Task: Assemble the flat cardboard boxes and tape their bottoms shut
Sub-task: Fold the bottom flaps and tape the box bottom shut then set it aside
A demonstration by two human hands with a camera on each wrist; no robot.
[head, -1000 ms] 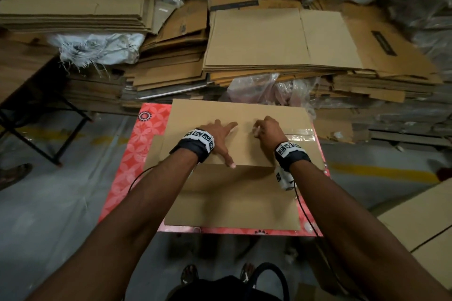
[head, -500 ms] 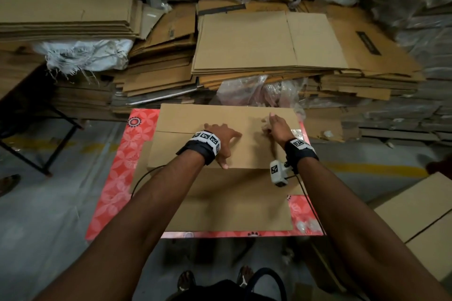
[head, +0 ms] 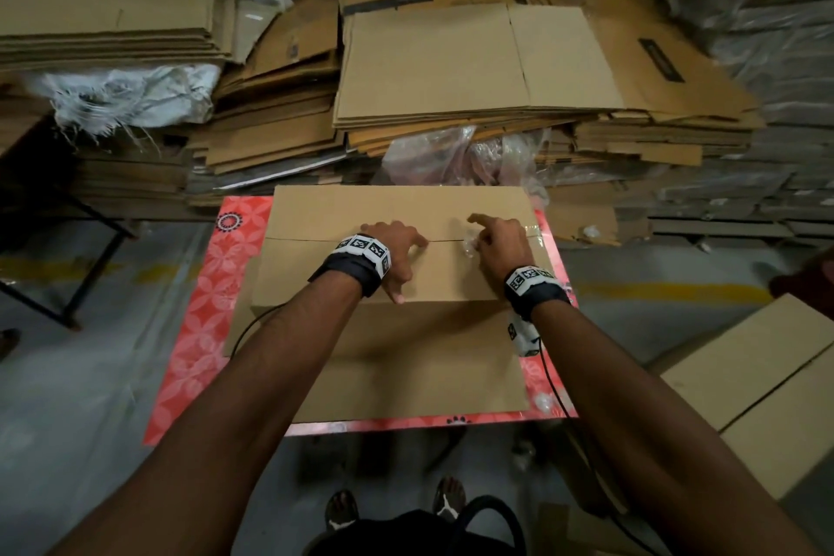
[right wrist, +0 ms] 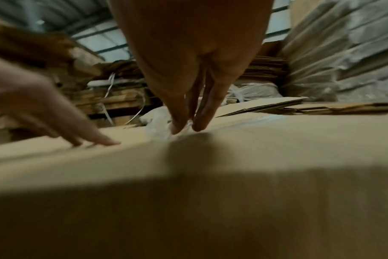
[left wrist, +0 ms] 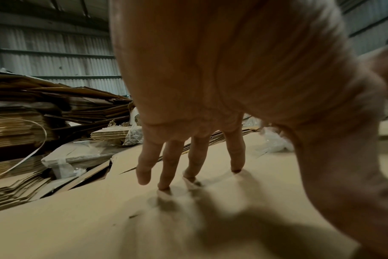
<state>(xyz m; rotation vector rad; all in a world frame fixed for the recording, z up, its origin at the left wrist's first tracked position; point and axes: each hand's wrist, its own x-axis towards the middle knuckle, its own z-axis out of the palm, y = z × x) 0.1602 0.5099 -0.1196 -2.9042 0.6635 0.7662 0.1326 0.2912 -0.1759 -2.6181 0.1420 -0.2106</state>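
Observation:
A brown cardboard box (head: 397, 357) stands on a red flowered table (head: 212, 293) with its two flaps folded flat, meeting in a seam (head: 311, 238). My left hand (head: 397, 248) presses its spread, straight fingers (left wrist: 164, 182) down on the flaps beside the seam. My right hand (head: 496, 239) is just to its right on the seam and pinches a crumpled end of clear tape (head: 468, 245) between thumb and fingers (right wrist: 199, 126). A shiny strip of tape (head: 535, 235) runs from that hand to the box's right edge. No tape roll is in view.
Tall stacks of flat cardboard (head: 451, 68) and clear plastic wrap (head: 451, 154) crowd the floor behind the table. Another stack (head: 108, 14) sits on a black-framed stand at left. A cardboard box (head: 767, 384) stands at right. My sandalled feet (head: 343, 510) are below the table's near edge.
My right hand has slid to the right along the seam with the tape end. The left hand has stayed pressed on the flaps. The head view has shifted slightly.

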